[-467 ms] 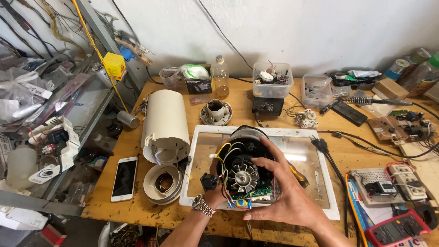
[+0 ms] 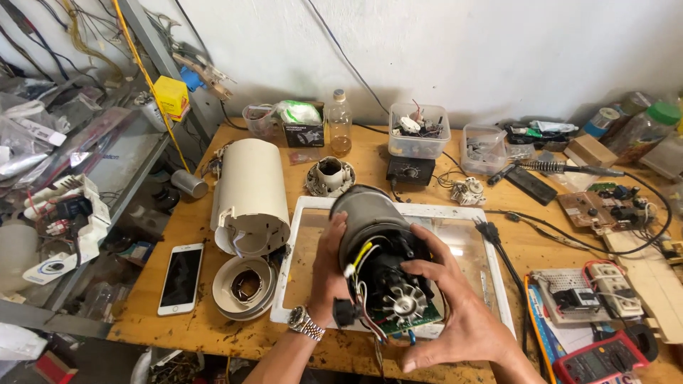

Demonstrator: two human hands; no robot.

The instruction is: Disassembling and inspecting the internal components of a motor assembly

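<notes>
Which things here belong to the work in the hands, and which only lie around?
In hand:
- dark round motor unit with wires
- left hand
- right hand
- white tray frame

Lying about:
- cream plastic cylinder housing
- white smartphone
- clear plastic bottle
- red multimeter

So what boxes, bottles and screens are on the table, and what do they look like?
Smartphone: flat on the table's left, white frame, dark screen.
Yellow box: small carton on the shelf at left.
Dark box: back of the table, holding a white-green bundle.
Plastic bottle: clear, upright beside the dark box.
Multimeter: red, bottom right corner, grey display.
Green-lidded jar: clear, far right.
</notes>
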